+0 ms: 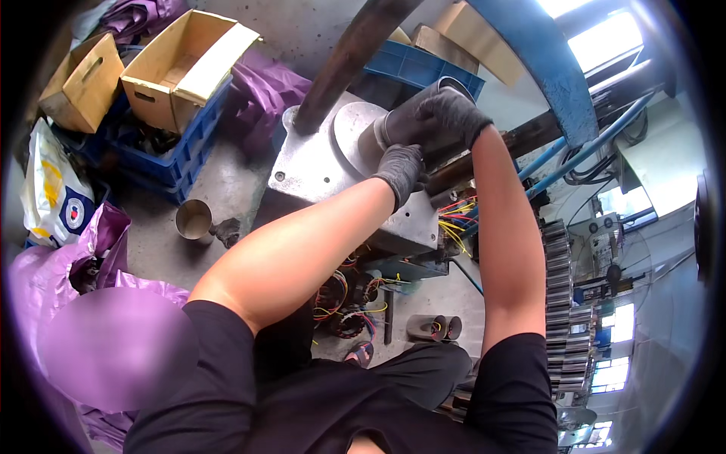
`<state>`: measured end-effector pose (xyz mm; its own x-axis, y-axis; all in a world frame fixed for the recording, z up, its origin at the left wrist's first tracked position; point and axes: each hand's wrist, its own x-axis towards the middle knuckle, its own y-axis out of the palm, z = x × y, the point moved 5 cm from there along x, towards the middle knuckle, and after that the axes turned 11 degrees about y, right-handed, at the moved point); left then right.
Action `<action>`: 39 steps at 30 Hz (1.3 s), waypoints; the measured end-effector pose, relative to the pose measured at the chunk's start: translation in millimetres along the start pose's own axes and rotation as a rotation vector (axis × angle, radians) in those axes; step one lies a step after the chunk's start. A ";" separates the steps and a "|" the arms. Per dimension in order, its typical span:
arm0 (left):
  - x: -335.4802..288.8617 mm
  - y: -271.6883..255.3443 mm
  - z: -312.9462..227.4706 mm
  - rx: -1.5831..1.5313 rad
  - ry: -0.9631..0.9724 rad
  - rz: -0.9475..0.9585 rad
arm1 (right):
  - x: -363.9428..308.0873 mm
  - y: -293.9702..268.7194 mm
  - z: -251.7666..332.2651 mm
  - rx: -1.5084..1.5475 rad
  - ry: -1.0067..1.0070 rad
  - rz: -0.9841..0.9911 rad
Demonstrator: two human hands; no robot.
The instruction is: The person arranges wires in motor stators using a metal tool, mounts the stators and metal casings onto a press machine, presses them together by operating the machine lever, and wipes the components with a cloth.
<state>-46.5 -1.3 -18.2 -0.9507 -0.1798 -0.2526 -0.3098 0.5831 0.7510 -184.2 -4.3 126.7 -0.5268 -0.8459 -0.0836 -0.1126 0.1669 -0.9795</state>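
Note:
A grey metal cylinder (pixel 408 125), like a motor housing, stands on a round disc (pixel 355 129) on the steel plate (pixel 302 170) of a press. My right hand (pixel 457 115), in a dark grey glove, is wrapped round its upper end by the open rim. Lower down, against the cylinder's near side, my gloved left hand (pixel 401 172) is closed with its fingers curled; part of its grip is hidden. Yellow and red wires (pixel 457 223) stick out by the plate's right edge; what they belong to is mostly hidden.
A dark steel column (pixel 333 68) and a blue press frame (pixel 548 60) rise around the plate. Cardboard boxes (pixel 178 72) sit in blue crates (pixel 181 163) at left. On the floor are a hollow cylinder (pixel 194 221), wired stators (pixel 333 295) and more cylinders (pixel 427 327).

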 end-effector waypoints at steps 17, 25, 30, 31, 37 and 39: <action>-37.7 -59.7 -102.2 0.742 0.720 -0.038 | 12.3 -24.0 27.1 0.454 0.224 0.083; -47.8 -41.6 -109.5 0.450 0.619 0.077 | -43.5 -39.8 25.9 -0.431 0.126 -0.927; -70.2 -50.9 -122.4 0.383 0.635 0.066 | -149.1 29.9 145.8 0.651 -0.279 -0.721; -65.4 -54.5 -121.7 0.391 0.640 0.089 | -162.5 50.3 172.7 0.513 -0.224 -0.735; -84.8 -29.5 -122.5 1.304 1.345 0.160 | -223.7 321.3 184.8 0.356 0.324 0.606; -89.2 -26.6 -118.9 0.901 0.801 0.087 | -237.9 345.6 185.2 0.355 0.375 0.629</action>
<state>45.1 -94.9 56.9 -0.8051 -0.3661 0.4666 -0.4277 0.9035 -0.0290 58.3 160.8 -225.9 -0.6571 -0.4107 -0.6321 0.5389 0.3304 -0.7749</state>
